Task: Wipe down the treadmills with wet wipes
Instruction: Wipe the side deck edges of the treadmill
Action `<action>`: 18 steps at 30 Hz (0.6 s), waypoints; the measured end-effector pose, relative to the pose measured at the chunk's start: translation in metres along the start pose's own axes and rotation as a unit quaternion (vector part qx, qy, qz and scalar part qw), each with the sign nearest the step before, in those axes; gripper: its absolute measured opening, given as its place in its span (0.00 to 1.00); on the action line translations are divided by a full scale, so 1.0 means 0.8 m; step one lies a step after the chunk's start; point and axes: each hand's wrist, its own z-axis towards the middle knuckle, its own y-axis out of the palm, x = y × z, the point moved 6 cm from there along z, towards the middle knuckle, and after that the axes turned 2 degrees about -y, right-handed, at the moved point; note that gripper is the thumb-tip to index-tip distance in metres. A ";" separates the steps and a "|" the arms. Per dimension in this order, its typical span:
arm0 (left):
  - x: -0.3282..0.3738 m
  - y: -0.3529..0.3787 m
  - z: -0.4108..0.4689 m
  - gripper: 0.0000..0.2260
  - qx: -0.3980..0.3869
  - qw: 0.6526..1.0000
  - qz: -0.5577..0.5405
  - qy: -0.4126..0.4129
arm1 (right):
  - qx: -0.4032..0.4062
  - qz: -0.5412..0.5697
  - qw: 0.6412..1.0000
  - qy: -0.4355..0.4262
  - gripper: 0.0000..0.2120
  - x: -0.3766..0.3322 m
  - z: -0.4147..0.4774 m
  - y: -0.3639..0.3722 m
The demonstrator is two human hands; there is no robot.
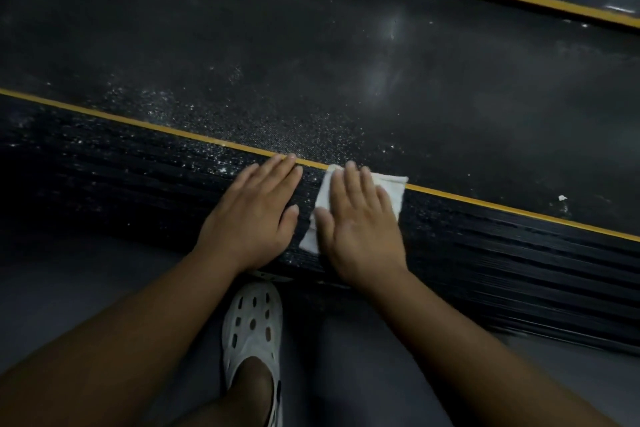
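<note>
- Black ribbed treadmill rail (104, 170) is flecked with pale dust at the left, so that stretch is judged not yet wiped.
- Left hand (254, 215) is laid flat on the rail, fingers straight, nothing gripped, probably as a prop for the lean.
- White clog (252, 326) is planted on the floor (69, 288) just below the rail.
- Wet wipe (394, 187) is spread on the rail, its far edge over the yellow stripe (502, 207).
- Right hand (360, 229) is pressed flat on the wipe, fingers extended rather than curled, so broad pressure is given.
- Belt (485, 97) beyond is dusted too.
</note>
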 end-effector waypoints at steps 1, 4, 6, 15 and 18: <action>0.000 -0.001 0.000 0.32 0.000 1.000 0.001 0.001 | 0.000 -0.008 0.999 -0.050 0.33 -0.013 -0.011 0.001; 0.000 -0.001 -0.002 0.31 -0.003 1.000 -0.003 -0.001 | -0.027 -0.045 0.987 -0.152 0.30 0.003 -0.068 0.007; 0.000 0.001 -0.004 0.31 -0.004 1.000 -0.006 -0.004 | -0.023 -0.044 0.993 -0.109 0.31 0.048 -0.070 -0.001; 0.003 -0.004 -0.002 0.33 -0.019 1.000 0.003 -0.001 | -0.029 -0.036 0.992 -0.117 0.31 -0.001 -0.048 0.006; 0.002 -0.008 -0.001 0.29 -0.042 0.999 -0.001 -0.009 | -0.030 -0.017 0.998 -0.061 0.34 0.052 -0.064 -0.006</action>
